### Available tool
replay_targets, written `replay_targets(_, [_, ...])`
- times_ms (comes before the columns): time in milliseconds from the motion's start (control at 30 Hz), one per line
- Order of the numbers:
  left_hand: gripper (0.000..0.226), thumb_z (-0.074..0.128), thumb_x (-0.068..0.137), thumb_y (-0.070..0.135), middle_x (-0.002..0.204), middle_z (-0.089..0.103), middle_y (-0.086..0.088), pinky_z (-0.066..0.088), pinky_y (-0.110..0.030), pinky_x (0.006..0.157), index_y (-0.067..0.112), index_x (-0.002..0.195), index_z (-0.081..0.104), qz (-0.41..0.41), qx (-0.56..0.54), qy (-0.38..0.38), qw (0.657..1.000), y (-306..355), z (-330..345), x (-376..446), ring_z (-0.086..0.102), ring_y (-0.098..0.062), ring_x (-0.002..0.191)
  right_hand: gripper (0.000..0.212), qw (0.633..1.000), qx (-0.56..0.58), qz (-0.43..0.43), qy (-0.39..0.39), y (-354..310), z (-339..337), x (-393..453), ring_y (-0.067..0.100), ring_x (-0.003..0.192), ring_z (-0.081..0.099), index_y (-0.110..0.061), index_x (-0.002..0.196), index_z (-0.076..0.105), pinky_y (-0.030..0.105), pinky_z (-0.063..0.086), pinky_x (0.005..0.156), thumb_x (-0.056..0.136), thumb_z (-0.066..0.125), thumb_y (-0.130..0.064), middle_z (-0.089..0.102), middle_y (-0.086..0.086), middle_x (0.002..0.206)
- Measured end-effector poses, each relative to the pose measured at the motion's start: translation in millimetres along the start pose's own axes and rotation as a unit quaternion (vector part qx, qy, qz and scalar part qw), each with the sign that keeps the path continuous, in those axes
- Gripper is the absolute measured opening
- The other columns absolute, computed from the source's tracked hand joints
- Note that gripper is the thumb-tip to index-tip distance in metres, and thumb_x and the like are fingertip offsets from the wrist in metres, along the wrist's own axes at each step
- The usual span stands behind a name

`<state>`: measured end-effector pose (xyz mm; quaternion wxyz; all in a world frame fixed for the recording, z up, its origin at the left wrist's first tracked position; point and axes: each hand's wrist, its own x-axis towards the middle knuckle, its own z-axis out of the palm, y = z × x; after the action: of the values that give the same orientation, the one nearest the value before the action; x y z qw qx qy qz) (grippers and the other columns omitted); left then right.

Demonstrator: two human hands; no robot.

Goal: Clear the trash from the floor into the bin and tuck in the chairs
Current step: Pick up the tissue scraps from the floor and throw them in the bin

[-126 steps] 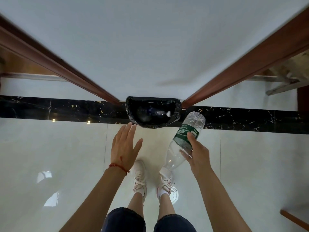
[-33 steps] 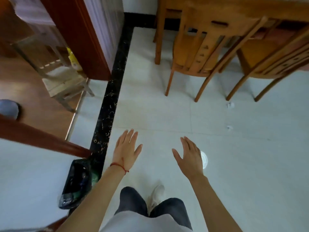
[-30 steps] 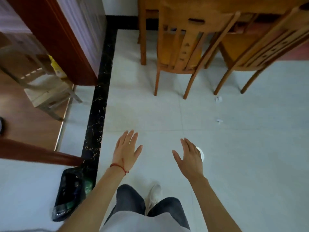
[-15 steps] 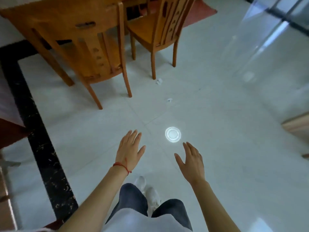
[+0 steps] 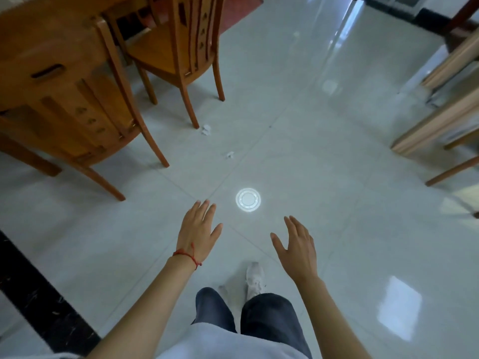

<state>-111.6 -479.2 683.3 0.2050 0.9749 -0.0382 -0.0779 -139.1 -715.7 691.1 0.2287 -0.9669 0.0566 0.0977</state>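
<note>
Two small crumpled white paper scraps lie on the pale tiled floor: one (image 5: pixel 206 129) beside the leg of the farther wooden chair (image 5: pixel 178 47), the other (image 5: pixel 229 155) a little nearer to me. A nearer wooden chair (image 5: pixel 77 110) stands at the left by the wooden table (image 5: pixel 39 29). My left hand (image 5: pixel 198 230), with a red string at the wrist, hangs open with fingers spread. Lower right of it, my right hand (image 5: pixel 298 246) is open too. Both hold nothing and are well short of the scraps. The bin is out of view.
A round white light reflection (image 5: pixel 248 199) shines on the floor just ahead of my hands. Light wooden furniture legs (image 5: pixel 435 125) stand at the right edge. A black marble floor strip (image 5: pixel 33 294) runs along the lower left. My feet (image 5: pixel 254 278) are below my hands.
I dropped the bottle at the bin and turned away from it; the view has swung right and closer to the chairs and scraps. Both hands stay open and empty.
</note>
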Motion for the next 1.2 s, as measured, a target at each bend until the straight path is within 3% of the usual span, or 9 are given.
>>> replay_targets(300, [0.055,0.044,0.092,0.034,0.15,0.028,-0.013,0.016,-0.036,0.113,0.008,0.139,0.031,0.025,-0.001,-0.001,1.0,27,1,96,0.017,-0.027,0.141,0.059,0.999,0.01,0.027,0.023,25,-29,88,0.024,0.136,0.03,-0.013,0.139,0.033,0.038,0.024,0.11,0.09,0.047,-0.044,0.035,0.008,0.148])
replay_targets(767, [0.054,0.048,0.091,0.031,0.147,0.033,-0.016,0.019,-0.039,0.112,0.006,0.137,0.034,-0.019,-0.019,0.034,0.999,98,-12,303,0.022,-0.032,0.139,0.059,1.0,0.008,-0.015,0.004,70,-116,303,0.022,0.137,0.027,-0.013,0.14,0.031,0.037,0.022,0.111,0.091,0.046,-0.044,0.033,0.007,0.148])
replay_targets(1200, [0.055,0.045,0.092,0.034,0.149,0.029,-0.015,0.018,-0.039,0.113,0.007,0.138,0.032,-0.031,-0.01,0.011,0.999,94,-21,491,0.019,-0.029,0.14,0.059,0.999,0.014,-0.027,-0.01,56,-137,501,0.021,0.137,0.027,-0.014,0.139,0.032,0.037,0.022,0.111,0.09,0.046,-0.044,0.033,0.006,0.148])
